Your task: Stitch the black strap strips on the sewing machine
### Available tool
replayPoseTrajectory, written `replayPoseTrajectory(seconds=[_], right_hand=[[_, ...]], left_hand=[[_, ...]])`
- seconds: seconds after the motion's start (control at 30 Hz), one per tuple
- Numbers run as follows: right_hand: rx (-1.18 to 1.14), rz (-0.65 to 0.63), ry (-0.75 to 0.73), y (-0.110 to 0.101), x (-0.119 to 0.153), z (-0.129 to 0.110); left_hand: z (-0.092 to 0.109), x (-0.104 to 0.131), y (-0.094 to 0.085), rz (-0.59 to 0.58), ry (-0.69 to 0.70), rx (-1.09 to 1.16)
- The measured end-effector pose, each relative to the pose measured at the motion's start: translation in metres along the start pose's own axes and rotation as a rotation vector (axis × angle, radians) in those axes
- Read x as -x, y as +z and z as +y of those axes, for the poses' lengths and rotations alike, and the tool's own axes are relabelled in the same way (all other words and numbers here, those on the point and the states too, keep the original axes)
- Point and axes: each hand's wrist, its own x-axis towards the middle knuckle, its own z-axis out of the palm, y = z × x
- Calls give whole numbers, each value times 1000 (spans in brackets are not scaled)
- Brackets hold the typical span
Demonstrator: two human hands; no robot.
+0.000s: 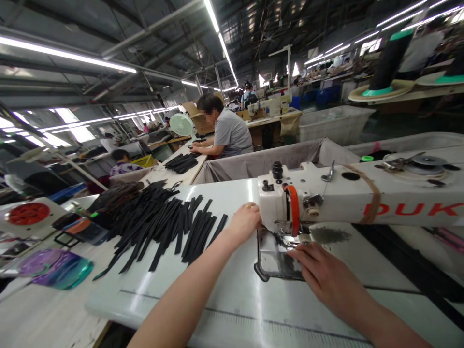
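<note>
A white sewing machine (337, 198) with an orange guard by its needle stands before me. At the left side of its head is my left hand (247, 221), fingers curled and their tips partly hidden behind the head. My right hand (321, 270) is low in front of the needle area, its thumb and fingers pressed together beside the metal presser foot (292, 240). What either hand holds is too small or hidden to make out. Left of my left hand, many short black strips (197, 234) lie on the pale machine table (232, 295).
Long black bands (409, 263) lie under the machine arm at right. A purple and teal container (56, 268) stands at left near another machine (32, 217). Behind is a cloth-lined bin (253, 162). A co-worker (232, 128) sits at a table beyond. Thread cones (387, 63) stand upper right.
</note>
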Motion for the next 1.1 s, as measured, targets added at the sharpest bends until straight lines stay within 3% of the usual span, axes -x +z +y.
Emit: replayPoseTrajectory(seconds=[0.1,0.17,0.27,0.3,0.37,0.43,0.5,0.67,1.1], right_hand=[[-27,-14,44,0,0,-1],[-69,-18,62,-1,1,-3],[-183,-68,43,-6,1,-7],[-227,-99,31,-8,0,-8],[-296,-157,27,-13,0,-10],[-329,-194,50,-15,-1,-10],[-340,-218,61,-16,-1,-9],[-307,-186,71,-9,1,-5],[-316,-197,92,-6,4,-4]], left_hand=[[3,19,-14,23,-175,12],[16,36,-13,-12,-269,102],[42,58,5,-291,-438,599],[50,64,13,-291,-465,692],[61,71,27,-136,-424,630],[64,75,36,75,-306,397],[62,76,41,189,-183,246],[58,75,48,212,-25,267],[62,72,53,200,-32,201]])
